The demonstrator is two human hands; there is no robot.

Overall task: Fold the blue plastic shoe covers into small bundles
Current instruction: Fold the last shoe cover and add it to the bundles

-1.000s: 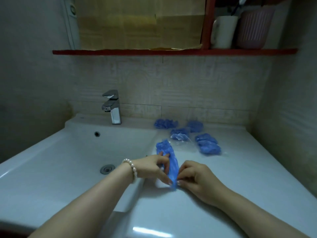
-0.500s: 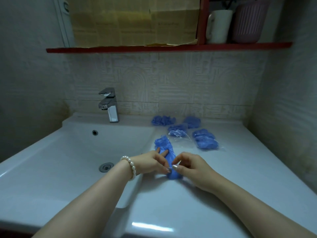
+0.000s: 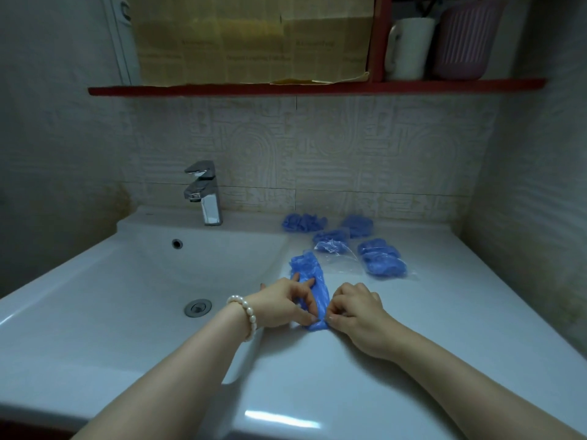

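A long blue plastic shoe cover (image 3: 309, 274) lies flattened on the white counter (image 3: 413, 312), running away from me. My left hand (image 3: 282, 303), with a pearl bracelet at the wrist, pinches the cover's near end while other fingers press on its middle. My right hand (image 3: 355, 309) pinches the same near end from the right side. The near end is bunched up between both hands. Behind it, several more blue shoe covers (image 3: 381, 260) sit crumpled near the wall, some in clear plastic wrap (image 3: 333, 247).
A white sink basin (image 3: 143, 281) with a drain (image 3: 197, 307) lies to the left, with a chrome faucet (image 3: 205, 193) behind it. A red shelf (image 3: 317, 87) above holds a white mug (image 3: 409, 47) and a pink basket (image 3: 463, 42). A tiled wall closes the right side.
Both hands have drawn the cover's near end up off the counter edge and bunched it shorter. The left hand's fingers now spread further along the cover.
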